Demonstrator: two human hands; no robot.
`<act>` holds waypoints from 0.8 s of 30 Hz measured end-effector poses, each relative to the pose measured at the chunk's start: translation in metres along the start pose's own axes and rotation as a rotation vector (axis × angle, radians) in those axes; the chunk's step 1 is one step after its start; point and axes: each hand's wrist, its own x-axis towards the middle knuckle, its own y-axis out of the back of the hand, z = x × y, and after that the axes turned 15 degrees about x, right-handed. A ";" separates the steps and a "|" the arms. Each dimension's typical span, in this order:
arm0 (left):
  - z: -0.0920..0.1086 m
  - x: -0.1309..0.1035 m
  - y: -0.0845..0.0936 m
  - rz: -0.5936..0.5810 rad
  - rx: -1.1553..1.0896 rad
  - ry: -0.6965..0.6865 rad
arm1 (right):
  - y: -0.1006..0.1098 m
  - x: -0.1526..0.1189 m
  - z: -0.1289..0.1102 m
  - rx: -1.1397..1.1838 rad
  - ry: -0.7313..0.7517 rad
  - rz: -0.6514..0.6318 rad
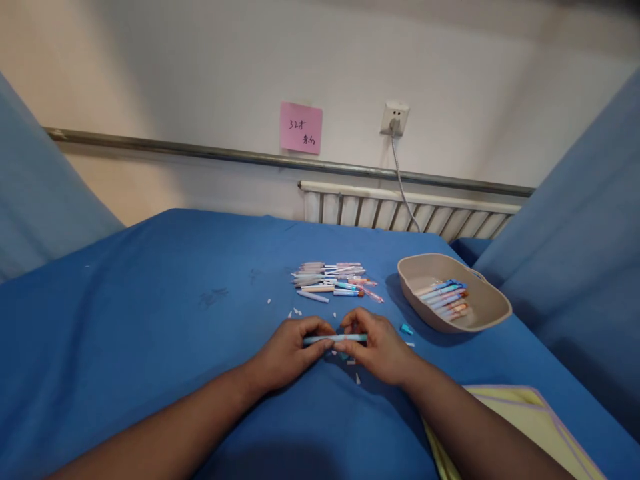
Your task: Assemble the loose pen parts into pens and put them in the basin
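Between my two hands lies a pale blue pen [345, 338], held level above the blue cloth. My left hand [293, 348] pinches its left part with thumb and fingers. Closed around the right part, near a teal section, is my right hand [377, 345]. Small white pieces [358, 379] and bits of teal lie on the cloth below and around the hands; some are partly hidden by the fingers. Just beyond is a pile of pens and pen parts [330, 277] in grey, pink, white and orange. A teal piece [407, 329] rests right of my right hand.
A beige basket [487, 313] with several pens stands at the right. A folded yellow cloth [525, 413] lies under my right forearm. Behind the blue-covered surface [150, 300] are a radiator [367, 208], a metal rail, and a socket with a hanging cable. Blue curtains flank both sides.
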 end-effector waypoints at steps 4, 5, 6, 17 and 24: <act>-0.001 0.002 0.001 -0.027 -0.091 0.037 | -0.003 0.000 -0.001 0.106 -0.017 0.038; -0.001 0.002 0.002 -0.038 -0.121 0.044 | -0.004 0.001 -0.001 0.198 -0.068 0.052; 0.000 0.002 0.001 -0.054 -0.159 0.049 | -0.006 0.001 -0.001 0.320 -0.130 0.062; -0.001 0.001 -0.002 -0.166 -0.424 0.062 | -0.013 0.003 -0.013 0.589 -0.157 0.086; 0.006 0.000 -0.008 -0.184 -0.542 0.168 | -0.011 0.003 -0.006 0.712 -0.171 0.042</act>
